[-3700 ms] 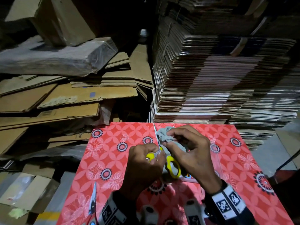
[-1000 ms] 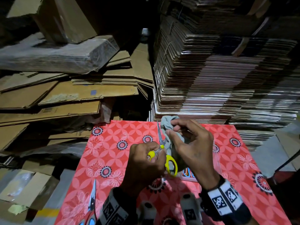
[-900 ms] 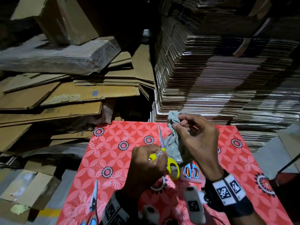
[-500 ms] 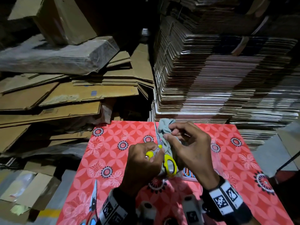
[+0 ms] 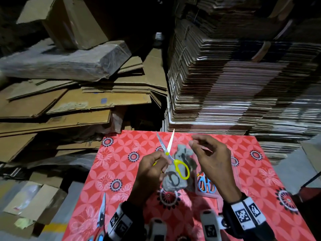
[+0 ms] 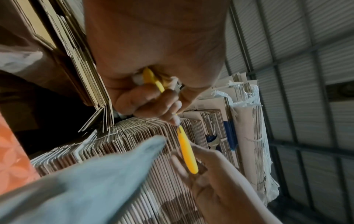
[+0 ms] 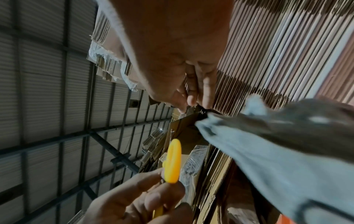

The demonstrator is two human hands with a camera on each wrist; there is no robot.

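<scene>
We judge the step in hand to be wiping the blades of the scissors (image 5: pixel 173 160) with the grey cloth (image 5: pixel 169 186). Our left hand (image 5: pixel 149 173) grips the yellow handle, and the blades stand apart and point up, away from us. The cloth is between our two hands, off the blades and low over the red patterned cover (image 5: pixel 121 153), just beside a packet of blue scissors (image 5: pixel 206 186). Our right hand (image 5: pixel 213 162) has loosely curled fingers. The top corner of the cloth is right at its fingertips (image 7: pixel 191 100), but we cannot tell if they pinch it. Next, we think, the right hand must take the cloth firmly, bring it to one blade and slide it along the flat side, away from the edge.
</scene>
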